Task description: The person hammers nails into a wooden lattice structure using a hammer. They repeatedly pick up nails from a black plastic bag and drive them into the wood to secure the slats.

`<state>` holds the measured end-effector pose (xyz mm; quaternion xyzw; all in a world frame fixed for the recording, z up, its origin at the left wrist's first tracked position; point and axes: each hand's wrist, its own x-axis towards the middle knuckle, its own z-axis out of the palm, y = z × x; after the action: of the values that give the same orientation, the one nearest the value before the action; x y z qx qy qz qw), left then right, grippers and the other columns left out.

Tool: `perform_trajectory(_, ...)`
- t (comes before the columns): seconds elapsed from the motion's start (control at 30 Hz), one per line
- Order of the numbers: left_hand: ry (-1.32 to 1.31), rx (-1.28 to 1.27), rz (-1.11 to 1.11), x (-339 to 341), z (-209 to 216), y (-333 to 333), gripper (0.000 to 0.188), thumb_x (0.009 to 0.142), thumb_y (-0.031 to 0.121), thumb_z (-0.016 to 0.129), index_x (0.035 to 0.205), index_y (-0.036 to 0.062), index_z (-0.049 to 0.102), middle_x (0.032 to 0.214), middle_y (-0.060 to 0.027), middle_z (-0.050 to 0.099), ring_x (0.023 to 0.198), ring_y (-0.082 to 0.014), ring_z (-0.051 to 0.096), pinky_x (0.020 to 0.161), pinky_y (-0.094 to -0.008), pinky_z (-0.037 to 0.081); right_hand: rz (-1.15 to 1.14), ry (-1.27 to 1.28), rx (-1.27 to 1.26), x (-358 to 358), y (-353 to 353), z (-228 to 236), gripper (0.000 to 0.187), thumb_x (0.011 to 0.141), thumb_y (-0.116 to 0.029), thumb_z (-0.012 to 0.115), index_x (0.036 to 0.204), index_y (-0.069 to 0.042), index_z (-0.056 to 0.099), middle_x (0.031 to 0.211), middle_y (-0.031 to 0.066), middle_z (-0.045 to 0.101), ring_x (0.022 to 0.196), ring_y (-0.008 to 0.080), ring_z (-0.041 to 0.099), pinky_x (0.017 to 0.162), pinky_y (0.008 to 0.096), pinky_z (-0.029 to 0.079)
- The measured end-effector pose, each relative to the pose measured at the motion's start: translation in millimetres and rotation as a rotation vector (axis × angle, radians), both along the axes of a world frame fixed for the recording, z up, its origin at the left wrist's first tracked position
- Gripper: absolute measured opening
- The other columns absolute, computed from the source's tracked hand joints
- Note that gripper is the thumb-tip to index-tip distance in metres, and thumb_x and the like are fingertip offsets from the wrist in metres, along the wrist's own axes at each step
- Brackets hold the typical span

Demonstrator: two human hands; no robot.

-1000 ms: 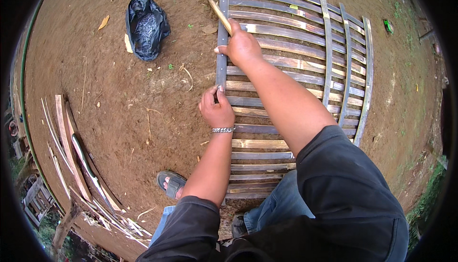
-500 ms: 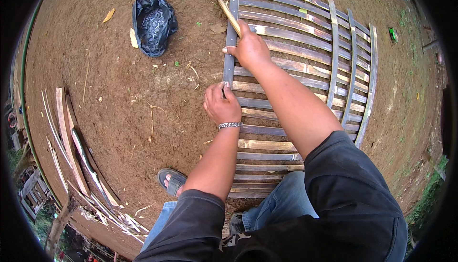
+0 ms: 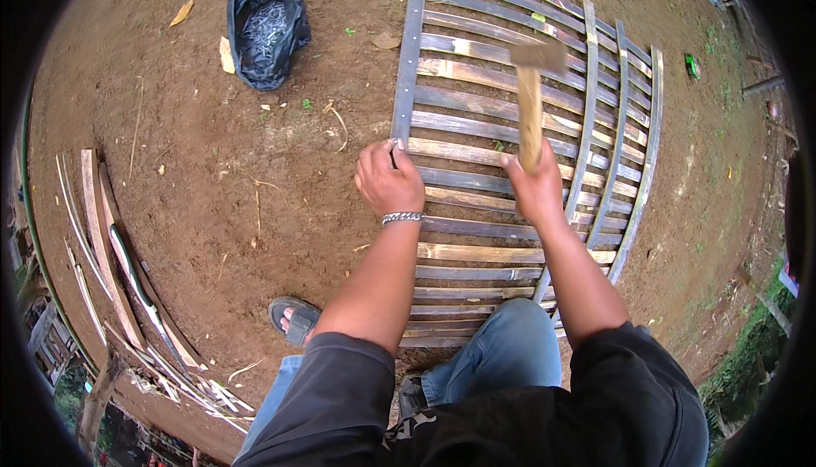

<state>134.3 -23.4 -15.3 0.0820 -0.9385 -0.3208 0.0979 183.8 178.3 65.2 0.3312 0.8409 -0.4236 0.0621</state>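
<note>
My right hand (image 3: pixel 538 185) is closed round the wooden handle of a hammer (image 3: pixel 530 114), raised over the slats with its head blurred. My left hand (image 3: pixel 388 180) has its fingers and thumb closed at the near end of a long dark bamboo strip (image 3: pixel 408 50). Anything small pinched between those fingertips is too tiny to make out. The strip runs along the left ends of several bamboo slats (image 3: pixel 476 151), which lie side by side as a panel on the ground. Nail heads dot the strip's far part. A chain bracelet circles my left wrist.
On the soil at the far left stands a black plastic bag (image 3: pixel 268 29) with many nails inside. Wooden strips (image 3: pixel 110 250) and a long curved blade (image 3: pixel 136 276) lie at the left. Three cross strips (image 3: pixel 585 110) span the panel's right part. My knee (image 3: pixel 514 344) is over its near end.
My right hand has moved right and nearer, lifting the hammer away from the dark strip. My left hand stays at the strip's end. The view has shifted slightly.
</note>
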Motion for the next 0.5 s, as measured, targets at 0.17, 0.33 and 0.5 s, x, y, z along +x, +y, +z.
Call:
perform_trajectory(0.17, 0.028, -0.002, -0.004, -1, 2, 3, 0.017, 0.092, 0.018, 0.065, 0.102, 0.0061, 0.070, 0.110, -0.0119, 0.067, 0.105, -0.0340, 0.063, 0.090, -0.0482, 0.047, -0.088, -0.090, -0.049, 96, 7, -9, 0.040, 0.094, -0.020, 0.070, 0.128, -0.004, 0.055, 0.096, 0.0182, 0.069, 0.089, 0.0321, 0.069, 0.081, 0.0416, 0.054)
perform_trajectory(0.33, 0.010, 0.000, -0.013, 0, -1, 5, 0.020, 0.093, 0.021, 0.064, 0.103, 0.0050, 0.070, 0.110, -0.0128, 0.067, 0.105, -0.0344, 0.063, 0.091, -0.0478, 0.047, 0.044, 0.018, -0.043, 94, -18, -24, 0.038, 0.098, -0.016, 0.066, 0.132, -0.004, 0.051, 0.105, 0.0117, 0.072, 0.079, 0.0217, 0.070, 0.070, 0.0359, 0.056)
perform_trajectory(0.5, 0.023, -0.011, 0.010, -1, -2, 3, 0.020, 0.093, 0.022, 0.065, 0.101, 0.0042, 0.071, 0.108, -0.0144, 0.067, 0.103, -0.0357, 0.064, 0.089, -0.0484, 0.048, 0.074, 0.054, -0.051, 47, -35, -22, 0.043, 0.096, -0.011, 0.062, 0.135, -0.003, 0.049, 0.113, 0.0266, 0.066, 0.106, 0.0477, 0.063, 0.092, 0.0509, 0.051)
